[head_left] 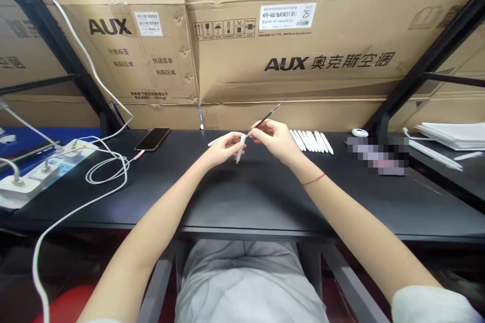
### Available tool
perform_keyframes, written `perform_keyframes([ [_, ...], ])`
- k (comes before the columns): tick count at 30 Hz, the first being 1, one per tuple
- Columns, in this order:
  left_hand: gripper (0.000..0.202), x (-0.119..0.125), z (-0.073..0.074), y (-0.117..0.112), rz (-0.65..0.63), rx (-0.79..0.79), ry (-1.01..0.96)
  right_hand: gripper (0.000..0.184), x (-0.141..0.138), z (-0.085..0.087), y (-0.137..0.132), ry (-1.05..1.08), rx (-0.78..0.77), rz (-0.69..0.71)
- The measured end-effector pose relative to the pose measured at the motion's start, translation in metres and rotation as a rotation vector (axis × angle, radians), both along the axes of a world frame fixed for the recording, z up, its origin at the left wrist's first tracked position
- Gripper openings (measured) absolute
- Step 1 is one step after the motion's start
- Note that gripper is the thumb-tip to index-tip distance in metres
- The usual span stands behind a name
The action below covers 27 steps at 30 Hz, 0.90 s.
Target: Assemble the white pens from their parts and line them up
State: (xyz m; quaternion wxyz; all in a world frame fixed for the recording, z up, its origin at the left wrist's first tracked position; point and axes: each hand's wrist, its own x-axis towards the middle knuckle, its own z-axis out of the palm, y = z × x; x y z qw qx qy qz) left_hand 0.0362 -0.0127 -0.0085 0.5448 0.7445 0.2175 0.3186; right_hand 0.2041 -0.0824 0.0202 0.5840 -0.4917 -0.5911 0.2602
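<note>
So, the person's left hand is curled shut, fingers round a white pen, while the right hand pinches a black rod between finger and thumb. The rod meets the pen's upper end; fingers partly hide the join, so I can't tell whether it sits inside. Together they make 1 slim line over the worktop, running from near left to far right, rod tip pointing far right. Further right, a row of white pens lies side by side, neither hand on it. A phone lies well to the left.
</note>
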Motion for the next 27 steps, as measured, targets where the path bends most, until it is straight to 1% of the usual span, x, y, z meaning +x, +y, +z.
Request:
perform_keyframes([
  [4, 0.039, -0.001, -0.002, 0.001, 0.007, 0.090, 0.026, 0.017, -0.004, -0.003, 0.004, -0.035, -0.023, -0.003],
  [9, 0.035, -0.003, -0.003, 0.003, 0.017, 0.129, 0.037, 0.017, -0.004, -0.005, 0.007, -0.002, 0.023, -0.026],
  [13, 0.035, -0.002, -0.004, 0.003, 0.004, 0.150, 0.047, 0.016, -0.006, -0.006, 0.008, -0.129, -0.025, 0.012],
  [16, 0.036, -0.001, -0.005, 0.003, -0.004, 0.138, 0.037, 0.017, -0.009, -0.004, 0.009, -0.190, -0.072, 0.029],
  [19, 0.037, 0.000, -0.005, 0.002, -0.016, 0.090, 0.014, 0.024, -0.008, -0.002, 0.015, -0.130, -0.078, 0.034],
  [21, 0.035, -0.001, -0.003, 0.002, 0.012, 0.053, -0.021, 0.030, -0.005, -0.004, 0.023, -0.094, -0.066, 0.007],
  [22, 0.033, -0.001, -0.002, 0.003, 0.044, 0.034, -0.046, 0.034, -0.002, -0.007, 0.028, -0.096, -0.064, -0.029],
  [24, 0.027, -0.001, 0.001, 0.005, 0.122, -0.012, -0.096, 0.041, 0.004, -0.016, 0.037, -0.180, -0.076, -0.140],
  [25, 0.024, -0.002, 0.002, 0.006, 0.160, -0.037, -0.116, 0.040, 0.007, -0.022, 0.041, -0.287, -0.089, -0.197],
  [27, 0.019, -0.003, 0.004, 0.009, 0.220, -0.088, -0.140, 0.033, 0.011, -0.034, 0.049, -0.580, -0.129, -0.251],
])
